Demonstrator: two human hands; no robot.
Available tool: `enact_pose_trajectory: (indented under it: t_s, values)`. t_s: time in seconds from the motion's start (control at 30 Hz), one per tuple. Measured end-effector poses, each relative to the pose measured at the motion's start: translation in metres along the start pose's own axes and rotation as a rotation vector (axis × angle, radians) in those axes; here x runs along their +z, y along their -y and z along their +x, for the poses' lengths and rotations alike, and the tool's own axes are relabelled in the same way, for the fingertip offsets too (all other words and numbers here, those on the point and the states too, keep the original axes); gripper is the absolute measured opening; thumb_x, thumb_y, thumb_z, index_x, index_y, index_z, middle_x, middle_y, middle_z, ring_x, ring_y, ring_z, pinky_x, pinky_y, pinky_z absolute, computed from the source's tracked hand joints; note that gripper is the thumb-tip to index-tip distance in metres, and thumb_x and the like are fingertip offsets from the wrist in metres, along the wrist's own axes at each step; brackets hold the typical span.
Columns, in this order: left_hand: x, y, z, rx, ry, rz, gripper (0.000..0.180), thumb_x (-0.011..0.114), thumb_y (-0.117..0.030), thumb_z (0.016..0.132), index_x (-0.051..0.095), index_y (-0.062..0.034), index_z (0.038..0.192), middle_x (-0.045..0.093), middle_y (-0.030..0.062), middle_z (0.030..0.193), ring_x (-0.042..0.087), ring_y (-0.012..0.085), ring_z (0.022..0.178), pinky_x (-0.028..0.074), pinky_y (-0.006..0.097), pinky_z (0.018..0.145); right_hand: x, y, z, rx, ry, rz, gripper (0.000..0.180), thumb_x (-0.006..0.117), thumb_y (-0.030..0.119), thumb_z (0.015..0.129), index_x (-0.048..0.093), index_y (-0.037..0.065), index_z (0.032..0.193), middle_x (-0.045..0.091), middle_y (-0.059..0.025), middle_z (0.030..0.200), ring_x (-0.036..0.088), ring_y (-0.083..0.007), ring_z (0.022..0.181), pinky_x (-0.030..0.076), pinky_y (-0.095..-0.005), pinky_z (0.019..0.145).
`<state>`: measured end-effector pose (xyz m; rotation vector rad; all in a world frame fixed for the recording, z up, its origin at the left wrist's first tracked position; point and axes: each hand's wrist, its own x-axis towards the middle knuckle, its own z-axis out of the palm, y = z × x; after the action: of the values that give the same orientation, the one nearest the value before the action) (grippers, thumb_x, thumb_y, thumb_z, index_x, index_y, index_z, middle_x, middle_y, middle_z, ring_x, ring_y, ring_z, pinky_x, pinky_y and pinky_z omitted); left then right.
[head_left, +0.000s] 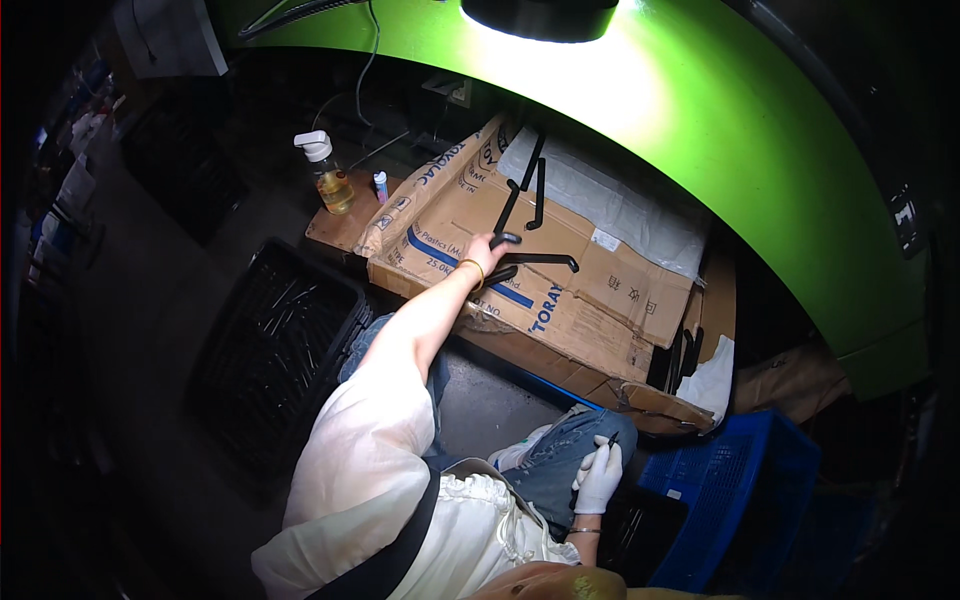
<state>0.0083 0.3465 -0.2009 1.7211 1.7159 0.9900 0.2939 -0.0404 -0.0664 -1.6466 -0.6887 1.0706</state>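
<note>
My bare left hand (487, 252), with a yellow bracelet at the wrist, reaches over a flattened cardboard sheet and closes on a black bent bar (507, 240). Another black bent bar (545, 260) lies right beside the fingers. Farther back rest a slim black bar (513, 205) and a hooked one (539, 192). Near my right knee, my right hand (598, 478) wears a white glove, its fingers curled around a thin dark tool (613, 440). Only the tool's tip shows clearly; its kind cannot be made out.
The cardboard box (590, 375) holds more black bars at its right end. A pale plastic sheet (620, 225) covers its back. Left stand a drink bottle (333, 185) and a black crate (275, 345) of dark parts. Blue crates (715, 490) stand right; a green lamp-lit machine arches above.
</note>
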Motion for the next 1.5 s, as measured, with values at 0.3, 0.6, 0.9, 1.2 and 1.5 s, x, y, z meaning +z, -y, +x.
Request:
enact_pose_trajectory:
  t_s: [0.3, 0.6, 0.9, 1.2, 1.5]
  values:
    - [-0.114, -0.162, -0.09, -0.015, -0.179, -1.375, 0.028, 0.048, -0.035, 0.104, 0.047, -0.0076, 0.109, 0.043, -0.0007, 0.072, 0.042, 0.0083, 0.056, 0.04, 0.025, 0.054, 0.038, 0.01, 0.0, -0.002, 0.178, -0.017, 0.025, 0.052, 0.023, 0.102, 0.066, 0.002, 0.104, 0.042, 0.008, 0.059, 0.031, -0.0007, 0.041, 0.021, -0.0208, 0.036]
    - [-0.138, -0.171, -0.187, -0.237, 0.018, -1.767, 0.028, 0.045, -0.035, 0.105, 0.05, -0.0078, 0.11, 0.041, -0.0004, 0.077, 0.04, 0.0094, 0.065, 0.04, 0.025, 0.064, 0.124, 0.047, -0.028, -0.046, 0.467, 0.042, 0.04, 0.049, 0.04, 0.103, 0.061, 0.007, 0.122, 0.059, 0.0035, 0.07, 0.04, -0.0003, 0.047, 0.03, -0.0162, 0.042]
    - [-0.103, -0.174, -0.289, -0.185, 0.51, -1.218, 0.049, 0.046, -0.025, 0.105, 0.033, -0.0063, 0.148, 0.06, 0.0052, 0.106, 0.058, 0.012, 0.099, 0.047, 0.027, 0.09, 0.122, 0.036, -0.046, 0.216, 0.47, 0.416, 0.044, 0.04, 0.042, 0.105, 0.056, 0.008, 0.083, 0.048, 0.0032, 0.058, 0.035, -0.0038, 0.039, 0.027, -0.0194, 0.035]
    - [-0.119, -0.183, -0.293, -0.239, 0.534, -1.353, 0.045, 0.051, -0.024, 0.103, 0.041, -0.0067, 0.143, 0.061, 0.0038, 0.097, 0.059, 0.0117, 0.095, 0.05, 0.027, 0.086, 0.117, 0.037, -0.054, 0.365, 0.596, 0.506, 0.046, 0.038, 0.044, 0.106, 0.056, 0.007, 0.086, 0.051, 0.001, 0.064, 0.035, -0.0046, 0.039, 0.028, -0.0204, 0.037]
    - [-0.125, -0.163, -0.293, -0.235, 0.38, -1.162, 0.052, 0.05, -0.018, 0.103, 0.031, -0.0098, 0.151, 0.053, 0.0012, 0.092, 0.051, 0.0085, 0.078, 0.044, 0.024, 0.072, 0.097, 0.012, -0.049, 0.071, 0.441, 0.174, 0.035, 0.037, 0.035, 0.107, 0.057, 0.006, 0.113, 0.052, 0.0049, 0.073, 0.039, -0.0007, 0.052, 0.033, -0.0167, 0.044]
